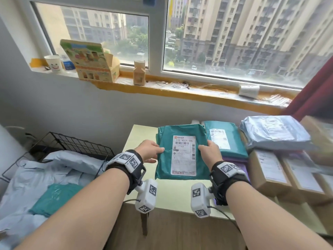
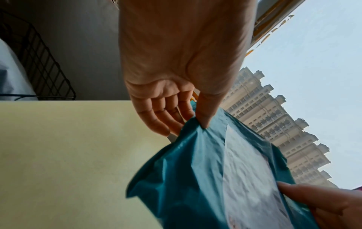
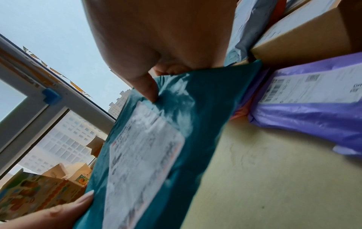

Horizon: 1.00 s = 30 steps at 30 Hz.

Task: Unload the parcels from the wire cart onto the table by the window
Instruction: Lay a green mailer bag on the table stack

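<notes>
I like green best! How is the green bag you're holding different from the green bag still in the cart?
The held green bag is up over the table, gripped by the left hand and right hand; the cart's green bag lies untouched among pale bags in the wire cart. The held one shows a white label; the cart one shows none. Both are teal plastic mailers.

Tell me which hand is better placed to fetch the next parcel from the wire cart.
Left, probably. The wire cart stands on the left hand side; the right hand is nearer the stacked parcels. Both now pinch the teal parcel, held above the table.
</notes>
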Available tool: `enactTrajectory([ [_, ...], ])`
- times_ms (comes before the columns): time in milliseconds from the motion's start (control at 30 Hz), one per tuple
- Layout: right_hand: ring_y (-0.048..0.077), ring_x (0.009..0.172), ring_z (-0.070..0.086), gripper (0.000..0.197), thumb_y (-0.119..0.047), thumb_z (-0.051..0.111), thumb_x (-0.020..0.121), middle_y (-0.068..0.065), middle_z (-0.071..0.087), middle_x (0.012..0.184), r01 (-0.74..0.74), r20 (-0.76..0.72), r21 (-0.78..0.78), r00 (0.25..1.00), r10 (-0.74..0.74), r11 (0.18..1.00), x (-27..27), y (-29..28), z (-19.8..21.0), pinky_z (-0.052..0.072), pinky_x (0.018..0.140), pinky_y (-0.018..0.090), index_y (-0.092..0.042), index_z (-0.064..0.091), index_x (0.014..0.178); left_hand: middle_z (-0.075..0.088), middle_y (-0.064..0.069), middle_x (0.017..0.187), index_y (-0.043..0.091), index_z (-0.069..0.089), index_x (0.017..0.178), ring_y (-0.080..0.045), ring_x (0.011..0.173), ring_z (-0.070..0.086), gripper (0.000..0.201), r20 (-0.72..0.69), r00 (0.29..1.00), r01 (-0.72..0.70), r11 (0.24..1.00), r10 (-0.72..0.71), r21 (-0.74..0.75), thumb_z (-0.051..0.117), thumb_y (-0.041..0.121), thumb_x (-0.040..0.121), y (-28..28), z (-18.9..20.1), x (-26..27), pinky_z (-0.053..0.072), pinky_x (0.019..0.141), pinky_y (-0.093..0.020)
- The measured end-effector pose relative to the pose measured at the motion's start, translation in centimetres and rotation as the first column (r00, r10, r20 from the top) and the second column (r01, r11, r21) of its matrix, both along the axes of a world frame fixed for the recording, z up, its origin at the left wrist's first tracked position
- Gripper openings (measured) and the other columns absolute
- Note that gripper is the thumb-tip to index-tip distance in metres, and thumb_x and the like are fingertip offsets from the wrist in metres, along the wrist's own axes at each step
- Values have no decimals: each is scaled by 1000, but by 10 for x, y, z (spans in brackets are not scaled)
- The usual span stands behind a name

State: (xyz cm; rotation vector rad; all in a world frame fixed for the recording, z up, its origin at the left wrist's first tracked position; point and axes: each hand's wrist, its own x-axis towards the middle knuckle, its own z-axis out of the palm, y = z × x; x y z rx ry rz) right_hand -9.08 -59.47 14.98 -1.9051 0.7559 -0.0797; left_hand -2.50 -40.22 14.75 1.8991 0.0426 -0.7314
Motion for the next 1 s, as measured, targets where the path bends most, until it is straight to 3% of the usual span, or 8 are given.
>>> enactTrajectory([
  [67, 27, 99, 59, 30, -12, 49, 87, 9, 64, 114, 38, -29, -99, 999, -41, 994, -4, -19, 0, 45, 82, 31, -12, 56, 115, 61, -4, 83, 6, 54, 106, -13, 68, 58, 16, 2, 1000, 8, 1000, -8, -8, 58, 15, 94, -18, 1, -1, 49, 66, -26],
  [133, 28, 104, 56, 35, -12, 50, 88, 10, 60, 119, 73, -63, -187, 994, -86, 980, -10, -39, 0, 39, 79, 26, -11, 52, 123, 61, -4, 84, 6, 54, 104, -13, 69, 59, 14, -1, 1000, 21, 1000, -21, -13, 59, 15, 94, -37, 2, -3, 49, 69, -27],
  [267, 30, 110, 55, 26, -13, 52, 88, 12, 60, 119, 48, -173, -362, 978, -117, 931, -25, -82, -5, 34, 77, 26, -11, 57, 114, 62, -3, 81, 10, 53, 91, -13, 68, 60, 7, -35, 997, 73, 997, -73, -3, 59, 13, 93, -77, -5, -11, 50, 72, -28],
  [400, 27, 95, 59, 9, -20, 54, 86, 7, 65, 108, 6, -283, -470, 946, -157, 883, -48, -127, -16, 42, 76, 27, -19, 61, 93, 63, -4, 80, 12, 51, 82, -14, 68, 62, 14, -106, 983, 150, 989, -148, 10, 59, 11, 93, -117, -24, -27, 52, 74, -30],
  [667, 30, 94, 62, 17, -12, 56, 84, 9, 67, 102, -19, -393, -515, 894, -217, 857, -73, -181, -47, 46, 75, 29, -15, 67, 96, 64, -4, 81, 13, 49, 81, -15, 69, 65, 16, -190, 954, 246, 968, -232, 54, 59, 11, 93, -181, -67, -49, 56, 70, -30],
  [867, 27, 100, 60, 22, -16, 53, 87, 6, 65, 108, -47, -362, -515, 917, -168, 856, -77, -187, -67, 44, 81, 30, -19, 64, 106, 63, -3, 83, 15, 50, 80, -15, 73, 64, 17, -146, 965, 239, 957, -217, 164, 62, 15, 91, -203, -96, -51, 56, 72, -30],
  [1000, 25, 102, 59, 22, -16, 52, 88, 5, 66, 109, -111, -366, -498, 926, -93, 860, -77, -192, -73, 46, 86, 31, -19, 65, 105, 60, -3, 80, 16, 49, 77, -14, 69, 61, 19, -124, 975, 201, 965, -182, 169, 63, 13, 90, -219, -102, -50, 56, 65, -29],
])
